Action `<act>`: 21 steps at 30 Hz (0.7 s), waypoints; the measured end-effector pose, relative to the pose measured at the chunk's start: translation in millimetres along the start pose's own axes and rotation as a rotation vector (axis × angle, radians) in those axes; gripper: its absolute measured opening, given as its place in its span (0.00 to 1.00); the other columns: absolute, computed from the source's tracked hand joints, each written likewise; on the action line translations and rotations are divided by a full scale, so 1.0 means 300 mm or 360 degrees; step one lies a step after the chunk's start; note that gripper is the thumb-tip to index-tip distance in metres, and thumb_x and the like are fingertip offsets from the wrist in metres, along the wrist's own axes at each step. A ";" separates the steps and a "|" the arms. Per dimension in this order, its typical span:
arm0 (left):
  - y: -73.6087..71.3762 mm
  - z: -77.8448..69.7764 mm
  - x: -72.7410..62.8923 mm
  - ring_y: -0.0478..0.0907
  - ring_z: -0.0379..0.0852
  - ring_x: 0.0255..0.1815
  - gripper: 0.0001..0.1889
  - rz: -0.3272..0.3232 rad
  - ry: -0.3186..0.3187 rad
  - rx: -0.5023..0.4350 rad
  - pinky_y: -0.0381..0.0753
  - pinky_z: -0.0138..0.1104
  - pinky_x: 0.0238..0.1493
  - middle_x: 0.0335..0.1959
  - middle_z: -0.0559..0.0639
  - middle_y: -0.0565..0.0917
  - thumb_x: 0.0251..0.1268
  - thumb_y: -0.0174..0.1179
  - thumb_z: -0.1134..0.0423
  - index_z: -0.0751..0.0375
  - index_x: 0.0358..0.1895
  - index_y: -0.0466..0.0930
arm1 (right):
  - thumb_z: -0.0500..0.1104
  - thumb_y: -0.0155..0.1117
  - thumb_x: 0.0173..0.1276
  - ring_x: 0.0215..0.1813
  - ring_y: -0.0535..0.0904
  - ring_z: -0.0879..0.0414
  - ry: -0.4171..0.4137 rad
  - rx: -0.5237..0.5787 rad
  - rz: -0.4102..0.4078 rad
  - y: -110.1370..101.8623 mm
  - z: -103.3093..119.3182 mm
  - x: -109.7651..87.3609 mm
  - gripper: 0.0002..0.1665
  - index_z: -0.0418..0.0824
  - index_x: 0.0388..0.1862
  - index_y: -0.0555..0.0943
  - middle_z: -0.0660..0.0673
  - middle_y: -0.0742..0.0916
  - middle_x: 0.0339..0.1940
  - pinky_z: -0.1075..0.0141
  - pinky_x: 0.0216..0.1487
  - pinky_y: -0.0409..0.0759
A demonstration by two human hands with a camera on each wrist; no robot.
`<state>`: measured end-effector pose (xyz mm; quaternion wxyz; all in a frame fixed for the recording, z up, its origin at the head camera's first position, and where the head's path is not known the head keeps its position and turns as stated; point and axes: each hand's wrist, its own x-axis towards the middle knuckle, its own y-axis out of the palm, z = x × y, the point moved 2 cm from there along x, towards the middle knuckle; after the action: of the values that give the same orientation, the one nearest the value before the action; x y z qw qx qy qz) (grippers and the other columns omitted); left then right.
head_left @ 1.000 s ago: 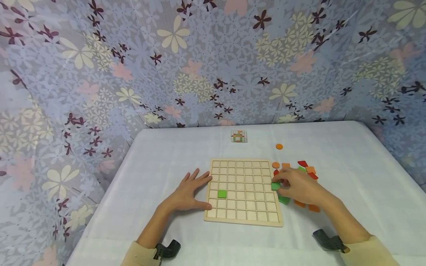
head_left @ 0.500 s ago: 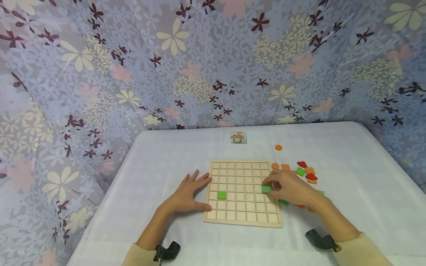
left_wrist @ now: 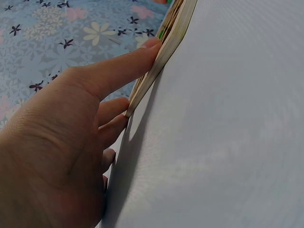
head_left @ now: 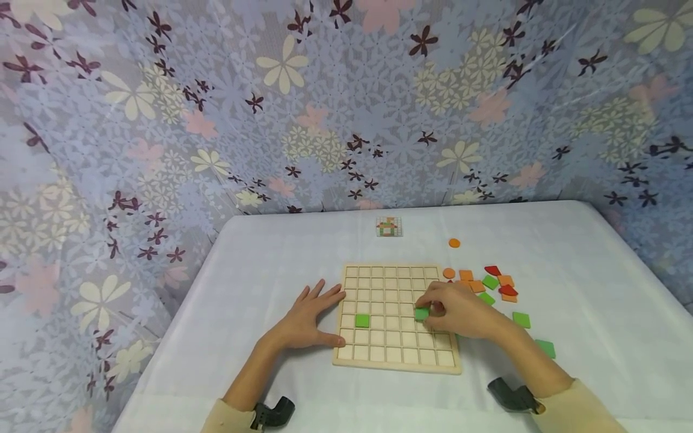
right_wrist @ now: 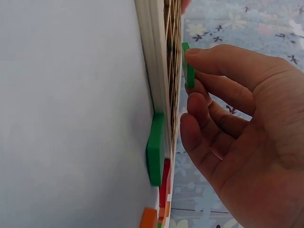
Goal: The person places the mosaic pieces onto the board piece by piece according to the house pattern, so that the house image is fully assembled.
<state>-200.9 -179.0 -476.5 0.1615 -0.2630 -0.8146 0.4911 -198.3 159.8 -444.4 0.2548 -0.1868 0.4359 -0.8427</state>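
In the head view a wooden grid board (head_left: 392, 355) lies on the white-covered table, one green square tile (head_left: 362, 320) sitting in a cell toward its left side. My left hand (head_left: 302, 322) has its fingers spread, with thumb and fingertips against the board's left edge; the left wrist view shows the thumb (left_wrist: 151, 45) on that rim. Over the right part of the grid, my right hand (head_left: 460, 308) pinches another green tile (head_left: 421, 314) between thumb and fingers. The right wrist view shows this tile (right_wrist: 188, 66) held on edge, close over the grid.
Right of the board lie loose orange, red and green pieces, among them a green tile (head_left: 521, 319) and another green piece (head_left: 545, 348) by the right forearm. An orange disc (head_left: 454, 243) lies farther back. A small pattern card (head_left: 388, 227) is behind the board.
My right hand has carried the green tile leftward from the board's right edge to over the grid. My left hand has stayed at the left edge.
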 end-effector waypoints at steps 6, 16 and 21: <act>-0.004 0.004 0.001 0.37 0.53 0.77 0.53 -0.0006 0.0003 0.0005 0.34 0.52 0.72 0.76 0.41 0.54 0.45 0.64 0.28 0.47 0.75 0.58 | 0.44 0.71 0.57 0.31 0.72 0.64 0.0033 -0.0016 0.0038 0.014 0.019 0.017 0.14 0.51 0.44 0.85 0.58 0.78 0.32 0.68 0.32 0.72; 0.000 0.003 0.004 0.36 0.51 0.77 0.53 0.0002 -0.0016 -0.0007 0.33 0.50 0.72 0.76 0.39 0.53 0.44 0.64 0.28 0.46 0.75 0.57 | 0.44 0.71 0.60 0.32 0.73 0.63 -0.0051 0.0028 0.0054 0.042 0.058 0.033 0.13 0.49 0.45 0.86 0.58 0.80 0.35 0.69 0.33 0.74; 0.002 0.001 0.001 0.36 0.51 0.77 0.53 0.0001 -0.0020 -0.0012 0.32 0.49 0.72 0.76 0.39 0.53 0.44 0.64 0.28 0.46 0.75 0.57 | 0.43 0.70 0.59 0.33 0.74 0.64 -0.0069 0.0041 0.0066 0.059 0.073 0.041 0.13 0.49 0.44 0.86 0.59 0.80 0.37 0.70 0.35 0.76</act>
<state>-201.0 -179.0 -477.3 0.1553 -0.2607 -0.8173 0.4897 -191.6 129.8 -446.0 0.2839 -0.1926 0.4232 -0.8386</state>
